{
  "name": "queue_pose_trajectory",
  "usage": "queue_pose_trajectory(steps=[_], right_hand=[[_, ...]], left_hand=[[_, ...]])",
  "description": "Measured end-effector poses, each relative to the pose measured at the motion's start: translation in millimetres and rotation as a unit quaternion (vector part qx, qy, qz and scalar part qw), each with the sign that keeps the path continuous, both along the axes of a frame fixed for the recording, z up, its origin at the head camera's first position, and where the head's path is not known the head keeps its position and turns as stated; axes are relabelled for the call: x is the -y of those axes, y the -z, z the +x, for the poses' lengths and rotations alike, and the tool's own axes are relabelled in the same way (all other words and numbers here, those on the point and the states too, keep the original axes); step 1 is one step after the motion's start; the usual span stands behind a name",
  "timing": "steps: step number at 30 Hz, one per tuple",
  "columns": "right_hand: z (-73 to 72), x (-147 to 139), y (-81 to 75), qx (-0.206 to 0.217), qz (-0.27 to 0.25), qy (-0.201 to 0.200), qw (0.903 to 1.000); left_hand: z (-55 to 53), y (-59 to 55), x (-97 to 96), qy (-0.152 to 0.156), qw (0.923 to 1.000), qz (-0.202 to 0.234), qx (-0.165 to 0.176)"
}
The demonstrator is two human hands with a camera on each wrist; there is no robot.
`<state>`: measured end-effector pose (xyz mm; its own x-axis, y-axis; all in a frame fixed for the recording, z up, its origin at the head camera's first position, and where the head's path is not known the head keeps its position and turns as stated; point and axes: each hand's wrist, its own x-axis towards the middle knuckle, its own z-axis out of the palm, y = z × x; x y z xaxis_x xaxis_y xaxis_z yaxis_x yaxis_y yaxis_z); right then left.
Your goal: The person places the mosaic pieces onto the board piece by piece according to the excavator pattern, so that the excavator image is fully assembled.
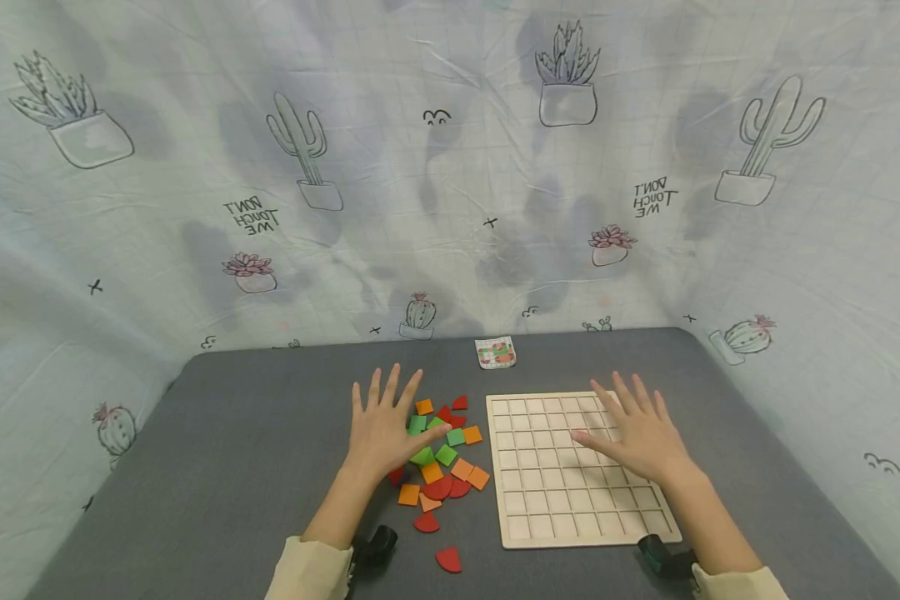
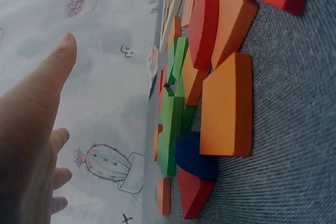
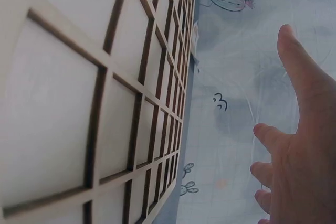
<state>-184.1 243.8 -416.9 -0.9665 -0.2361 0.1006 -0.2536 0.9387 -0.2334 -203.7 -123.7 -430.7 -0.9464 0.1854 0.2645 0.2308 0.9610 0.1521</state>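
Observation:
My left hand [image 1: 384, 433], fingers spread and straight, hovers at the left side of a pile of flat coloured pieces and holds nothing. Orange squares [image 1: 408, 494], green squares [image 1: 446, 454] and red quarter-circles [image 1: 448, 559] make up the pile. In the left wrist view a dark blue rounded piece [image 2: 195, 156] lies among them, close to an orange block [image 2: 227, 106]. Over the right part of a pale wooden grid board [image 1: 540, 479], my right hand [image 1: 641, 437] is spread with straight fingers, also holding nothing. The board's square cells hold no pieces.
A small printed card [image 1: 496, 352] with a coloured grid pattern lies at the back of the grey table [image 1: 255, 467]. Behind and beside the table hangs a pale curtain [image 1: 435, 192] printed with potted cacti. Each wrist bears a dark camera mount [image 1: 378, 546].

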Motion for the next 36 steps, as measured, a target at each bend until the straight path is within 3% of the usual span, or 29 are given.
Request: queue_pose_trajectory(steps=[6,10,14,17,20,24,26,29,34,36], right_hand=[[-0.4,-0.7,2.2,0.003,-0.006,-0.004,1.0],[-0.9,-5.1,2.9,0.01,-0.023,-0.012,0.9996],[1.3,-14.9,2.5,0.042,-0.074,-0.027,0.996],[3.5,-25.9,2.4,0.087,-0.128,-0.041,0.9871],[5.4,-38.9,4.7,0.135,-0.162,-0.051,0.9761],[8.8,-55.9,11.6,0.182,-0.163,-0.064,0.9677],[10.5,-62.6,16.0,0.198,-0.16,-0.077,0.9639],[13.4,-69.7,20.6,0.215,-0.168,-0.098,0.9569],[17.1,-76.7,22.9,0.214,-0.17,-0.12,0.9546],[18.1,-78.7,23.8,0.195,-0.154,-0.133,0.9594]], left_hand=[[0.2,1.4,-0.6,-0.004,0.9999,-0.012,0.004],[1.2,1.4,0.3,0.003,0.9998,0.003,0.022],[3.3,2.0,4.5,0.02,0.9981,0.037,0.045],[5.2,3.1,10.1,0.04,0.9943,0.074,0.065],[7.8,4.7,17.0,0.066,0.9829,0.133,0.108],[12.7,5.7,26.7,0.097,0.9533,0.224,0.178],[15.4,5.6,31.9,0.099,0.9394,0.261,0.199],[18.4,5.1,39.1,0.088,0.9268,0.301,0.207],[20.9,8.3,48.6,0.073,0.9254,0.317,0.194],[21.8,10.0,50.9,0.071,0.9265,0.315,0.193]])
